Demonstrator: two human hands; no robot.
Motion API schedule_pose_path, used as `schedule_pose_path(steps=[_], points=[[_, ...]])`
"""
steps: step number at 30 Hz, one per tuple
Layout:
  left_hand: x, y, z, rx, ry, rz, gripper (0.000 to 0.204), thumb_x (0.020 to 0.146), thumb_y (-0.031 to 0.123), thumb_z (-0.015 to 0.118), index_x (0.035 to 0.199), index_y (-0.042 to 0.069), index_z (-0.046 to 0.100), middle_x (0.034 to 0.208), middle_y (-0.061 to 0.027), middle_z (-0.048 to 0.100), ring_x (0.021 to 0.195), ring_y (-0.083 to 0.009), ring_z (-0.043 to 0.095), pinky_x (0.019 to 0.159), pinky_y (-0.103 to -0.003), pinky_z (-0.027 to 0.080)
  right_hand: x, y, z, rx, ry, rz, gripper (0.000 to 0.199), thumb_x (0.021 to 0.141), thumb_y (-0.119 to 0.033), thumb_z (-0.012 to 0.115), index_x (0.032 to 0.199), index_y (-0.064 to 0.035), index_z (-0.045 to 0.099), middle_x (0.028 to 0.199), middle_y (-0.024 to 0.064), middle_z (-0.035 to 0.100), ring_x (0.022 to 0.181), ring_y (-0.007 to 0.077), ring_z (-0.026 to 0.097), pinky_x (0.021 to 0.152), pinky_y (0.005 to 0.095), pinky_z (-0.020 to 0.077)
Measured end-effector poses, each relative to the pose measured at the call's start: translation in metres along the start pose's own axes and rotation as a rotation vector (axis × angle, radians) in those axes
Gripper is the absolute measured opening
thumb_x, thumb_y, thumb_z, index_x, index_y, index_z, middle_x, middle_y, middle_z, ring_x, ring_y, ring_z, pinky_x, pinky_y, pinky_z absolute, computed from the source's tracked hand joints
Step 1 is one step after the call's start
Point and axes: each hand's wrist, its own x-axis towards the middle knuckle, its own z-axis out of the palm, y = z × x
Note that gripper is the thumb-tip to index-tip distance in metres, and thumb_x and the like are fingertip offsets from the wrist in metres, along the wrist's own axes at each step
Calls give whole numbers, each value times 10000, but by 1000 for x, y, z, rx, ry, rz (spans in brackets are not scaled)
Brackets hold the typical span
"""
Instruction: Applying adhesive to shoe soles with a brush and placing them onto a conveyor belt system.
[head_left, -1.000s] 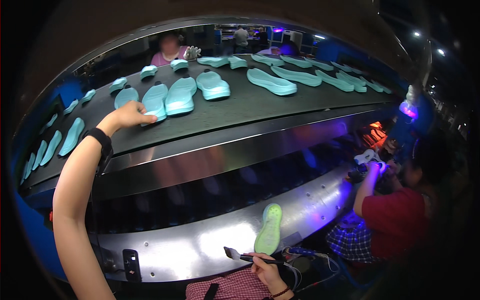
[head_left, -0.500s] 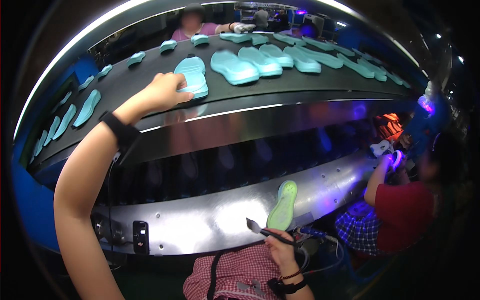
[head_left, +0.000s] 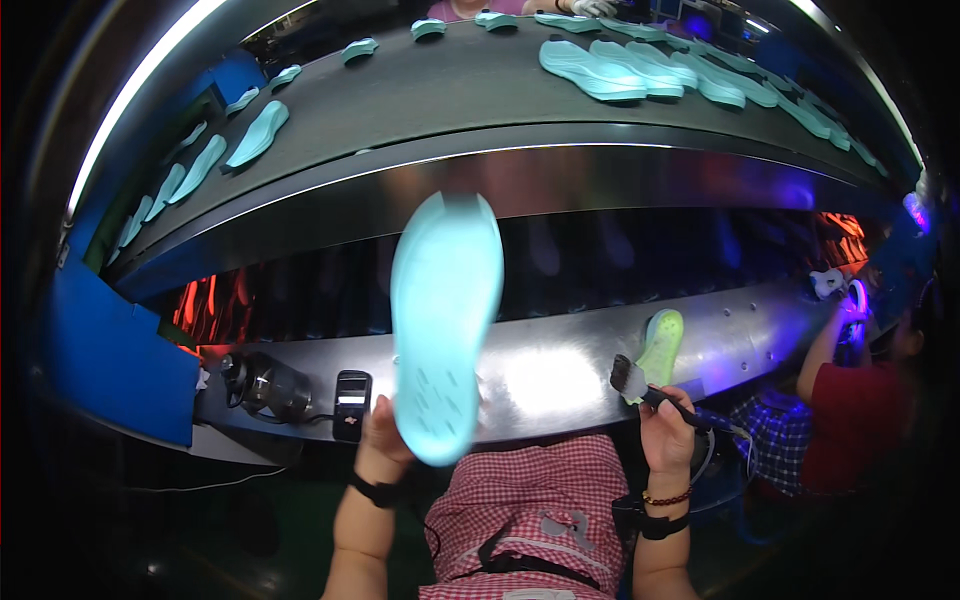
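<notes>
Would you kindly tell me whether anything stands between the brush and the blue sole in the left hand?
Nothing visible stands between the brush in the right hand and the blue sole in the left hand; the green sole lies beyond the brush.

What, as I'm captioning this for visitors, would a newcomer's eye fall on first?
Probably the big pale-blue shoe sole at the picture's centre, held in the left hand. Next, the orange-red glow at left, below the dark conveyor. Then the brush in the right hand, near a yellow-green sole.
</notes>
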Motion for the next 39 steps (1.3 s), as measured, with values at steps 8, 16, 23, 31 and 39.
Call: schedule_pose_path(steps=[8,16,23,31,39], points=[[-25,-100,-51,-230,251,-187,788,802,617,412,1314,25,322,1240,-225,440,1114,-368,464,968,-501,345,-13,54,43,-211,-199,379,208,752,65,558,959,54,580,943,165,619,915,244,592,866,343,442],[-24,-121,-47,-329,312,-88,804,817,693,174,1279,68,378,1188,-160,495,1067,-329,503,906,-460,408,18,86,64,-482,-181,358,184,764,-20,644,940,29,623,879,78,639,811,119,588,759,228,459],[-4,-125,-30,-146,719,14,707,856,611,158,1241,76,412,1149,-125,510,1050,-267,512,915,-399,400,-9,82,95,-1112,-572,-183,225,703,-92,685,921,-41,667,736,79,598,710,140,537,629,246,431],[-23,-90,-41,-94,441,-41,820,804,698,113,1221,69,434,1097,-148,548,1016,-339,537,869,-502,438,-20,20,73,-936,-857,262,188,700,-88,697,879,-35,674,787,81,621,783,166,588,708,269,466],[-18,-96,-10,-276,312,-48,776,836,666,151,1297,80,365,1207,-129,488,1074,-277,498,916,-417,413,-13,23,103,-823,-767,269,186,717,-74,699,897,-36,673,823,65,618,779,120,578,703,240,459]])
